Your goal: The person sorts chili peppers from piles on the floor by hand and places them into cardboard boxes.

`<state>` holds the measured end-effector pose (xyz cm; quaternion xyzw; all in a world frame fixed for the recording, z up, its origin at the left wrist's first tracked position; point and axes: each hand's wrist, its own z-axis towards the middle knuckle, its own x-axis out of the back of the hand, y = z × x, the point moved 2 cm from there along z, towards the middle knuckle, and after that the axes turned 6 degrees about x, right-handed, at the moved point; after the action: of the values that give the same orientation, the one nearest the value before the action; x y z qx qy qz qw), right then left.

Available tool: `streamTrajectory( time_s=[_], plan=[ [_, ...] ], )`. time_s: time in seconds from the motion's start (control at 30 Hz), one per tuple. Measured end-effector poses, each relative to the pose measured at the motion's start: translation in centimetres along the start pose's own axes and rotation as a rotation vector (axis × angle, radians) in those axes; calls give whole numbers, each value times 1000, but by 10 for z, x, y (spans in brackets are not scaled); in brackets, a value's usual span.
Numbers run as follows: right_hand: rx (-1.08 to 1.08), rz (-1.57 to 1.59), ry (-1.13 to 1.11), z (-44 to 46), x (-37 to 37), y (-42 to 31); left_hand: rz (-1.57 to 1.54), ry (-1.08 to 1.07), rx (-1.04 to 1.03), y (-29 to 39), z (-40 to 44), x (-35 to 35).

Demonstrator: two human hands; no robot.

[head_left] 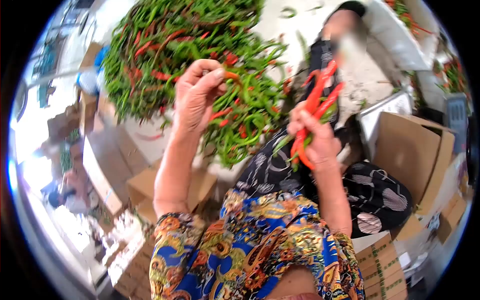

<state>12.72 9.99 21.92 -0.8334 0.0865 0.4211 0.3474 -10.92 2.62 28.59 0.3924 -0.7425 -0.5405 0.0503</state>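
Observation:
A large pile of green and red chili peppers (175,45) covers the white surface in front of me. My left hand (200,90) is over the pile's near part, thumb and fingers pinched on an orange-red pepper (231,76) whose curved end sticks out to the right. To the right of the pile, my right hand (315,137) is closed around a bunch of long red peppers (320,92), with some green ones among them. The bunch points up and away, and its lower ends hang below my fingers.
An open cardboard box (407,150) stands at the right, beside a patterned dark cloth (377,195) over my leg. Another box (142,187) is below my left forearm. Stacked cartons (382,267) lie at the lower right. A person (75,200) is at the far left.

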Motion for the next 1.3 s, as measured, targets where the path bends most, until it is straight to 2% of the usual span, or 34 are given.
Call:
streamTrajectory(
  time_s=[0.07,0.1,0.17,0.23,0.27,0.3,0.33,0.4,0.47,0.53,0.6,0.63,0.67,0.7,0.73,0.77,0.8,0.83,0.87,0.9,0.97,1.03,1.2,1.3],
  plan=[
    [18,-150,42,-2,-2,-2,93,-97,-31,29,27,-47],
    [25,-114,15,-1,-3,-2,157,-154,-49,47,39,-75],
    [-3,-12,25,-3,-8,-3,333,-339,-256,86,69,-151],
    [-67,47,12,-5,-9,-3,296,-676,-494,116,111,-225],
    [-76,57,-16,-5,-9,-6,264,-686,-343,131,114,-266],
    [-89,70,-43,-6,-10,-7,147,-831,-244,137,135,-297],
    [-91,72,-53,-7,-11,-9,254,-719,-436,145,131,-324],
    [-72,101,-42,-9,-13,-17,246,-615,-452,143,149,-336],
    [-39,80,-7,-12,-9,-17,311,-494,-436,127,156,-311],
    [-4,-34,72,-12,-6,-16,393,-461,-369,94,167,-240],
    [-90,-74,236,-18,-21,-29,394,-262,-214,62,149,-156],
    [-31,-37,147,-11,-7,-15,390,-164,-151,49,137,-113],
    [-28,182,-49,-5,1,-2,345,-60,-100,14,126,-1],
    [-32,193,-46,-6,-2,-1,479,-6,-144,-5,119,59],
    [-24,158,-81,-6,-7,-2,471,155,-157,-19,98,95],
    [-53,177,-120,-4,-6,2,502,174,-181,-35,76,129],
    [-74,172,-118,-2,-8,7,587,230,-47,-45,53,156],
    [-94,164,-116,-1,-11,11,533,548,20,-71,35,169],
    [-100,139,-98,2,-14,15,646,571,66,-88,21,189],
    [-106,115,-77,5,-19,19,864,489,33,-105,13,207],
    [-130,61,-58,9,-24,29,1126,441,-121,-120,8,195],
    [-158,-2,-59,12,-27,39,1459,409,-374,-136,18,193],
    [-178,-88,-32,13,-29,43,1798,385,-83,-132,40,168],
    [-176,-68,-43,16,-31,43,1946,218,-466,-138,40,164]
  ],
)
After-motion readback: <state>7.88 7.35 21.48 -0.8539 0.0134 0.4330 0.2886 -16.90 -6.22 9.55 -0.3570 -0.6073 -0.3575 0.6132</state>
